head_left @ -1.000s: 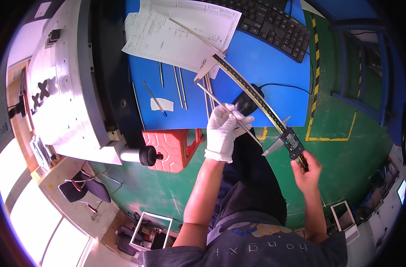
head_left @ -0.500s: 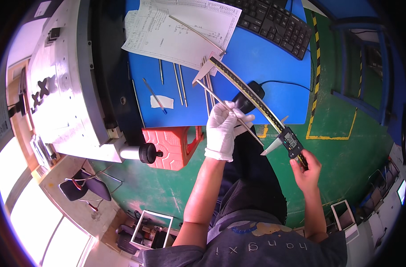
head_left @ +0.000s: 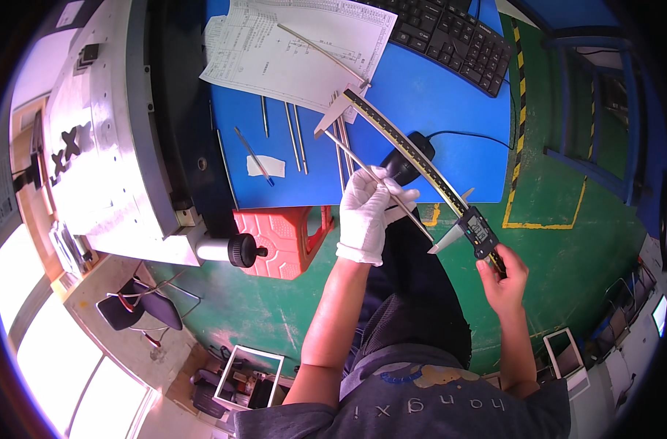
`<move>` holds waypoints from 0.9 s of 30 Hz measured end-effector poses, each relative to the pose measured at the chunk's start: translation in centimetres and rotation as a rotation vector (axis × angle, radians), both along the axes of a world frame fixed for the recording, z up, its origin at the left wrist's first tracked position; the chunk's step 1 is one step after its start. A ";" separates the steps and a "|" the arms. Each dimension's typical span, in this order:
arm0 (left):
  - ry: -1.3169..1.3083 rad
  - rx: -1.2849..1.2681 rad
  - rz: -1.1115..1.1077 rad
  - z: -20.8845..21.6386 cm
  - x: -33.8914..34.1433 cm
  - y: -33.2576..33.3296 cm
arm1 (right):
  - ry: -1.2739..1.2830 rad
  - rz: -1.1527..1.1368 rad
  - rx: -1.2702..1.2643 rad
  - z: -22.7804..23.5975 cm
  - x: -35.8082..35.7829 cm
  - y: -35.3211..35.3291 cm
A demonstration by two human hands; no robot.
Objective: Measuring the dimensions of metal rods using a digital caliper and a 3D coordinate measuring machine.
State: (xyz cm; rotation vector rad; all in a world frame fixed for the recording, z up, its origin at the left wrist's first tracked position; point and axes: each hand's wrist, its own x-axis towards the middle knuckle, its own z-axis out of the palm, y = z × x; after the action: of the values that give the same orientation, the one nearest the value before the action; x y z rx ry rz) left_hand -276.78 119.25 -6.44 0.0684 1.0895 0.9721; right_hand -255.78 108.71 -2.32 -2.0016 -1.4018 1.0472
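Note:
In a white glove, my left hand pinches a thin metal rod that slants down to the right. My bare right hand grips the lower end of a long digital caliper, its jaws spread wide. The rod runs alongside the beam between the two jaws. Its upper end is at the far jaw, and its lower end at the sliding jaw; whether both touch, I cannot tell. Behind the rod, more metal rods lie on the blue table, and another rod rests on a printed drawing sheet.
A black mouse sits right behind the caliper, with a black keyboard farther back. A pen lies across a white paper scrap. Below the table's near edge stands a red plastic stool. Metal machinery borders the left.
The caliper has shifted very slightly up, staying alongside the rod. Both hands keep their grip and are almost still.

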 end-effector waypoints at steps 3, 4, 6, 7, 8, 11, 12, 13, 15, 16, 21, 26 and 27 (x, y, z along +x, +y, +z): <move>-0.005 0.003 0.005 0.0 0.0 0.0 | -0.002 -0.001 0.003 -0.1 0.0 -0.1; -0.009 0.006 0.007 -0.1 -0.1 0.0 | -0.007 -0.005 0.004 -0.2 0.0 -0.1; -0.007 0.024 -0.008 -0.4 -0.2 -0.2 | -0.009 -0.005 -0.003 -0.2 0.0 -0.2; -0.005 0.043 -0.023 -0.5 -0.3 -0.3 | -0.010 -0.007 -0.008 -0.2 0.1 -0.2; -0.006 0.042 -0.024 -0.5 -0.3 -0.3 | -0.011 -0.008 -0.009 -0.1 0.1 -0.1; 0.003 0.035 -0.027 -0.3 -0.4 -0.3 | -0.003 -0.010 -0.015 0.0 0.1 -0.1; 0.001 0.019 -0.009 -0.2 -0.4 -0.2 | -0.009 -0.005 -0.019 -0.1 0.1 0.0; 0.000 0.004 0.009 -0.1 -0.3 0.0 | -0.014 0.001 -0.023 -0.1 0.1 0.0; -0.009 0.001 0.012 0.0 -0.3 0.1 | -0.017 -0.015 -0.021 -0.2 0.1 -0.1; 0.001 0.006 0.008 0.0 -0.3 0.1 | -0.017 -0.026 -0.015 -0.3 0.0 -0.1; 0.003 0.009 0.009 0.0 -0.3 0.2 | -0.007 -0.019 -0.038 -0.1 0.0 0.0; 0.008 0.019 0.013 -0.2 -0.2 0.1 | -0.005 -0.037 -0.033 -0.2 -0.1 0.0; -0.001 0.006 0.006 -0.2 -0.2 0.1 | -0.010 -0.037 -0.040 -0.1 -0.1 0.1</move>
State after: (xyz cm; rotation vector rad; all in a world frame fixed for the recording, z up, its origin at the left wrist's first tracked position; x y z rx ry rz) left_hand -276.94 119.30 -6.66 0.0692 1.0865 0.9808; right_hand -255.89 108.78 -2.40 -2.0562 -1.3538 1.0583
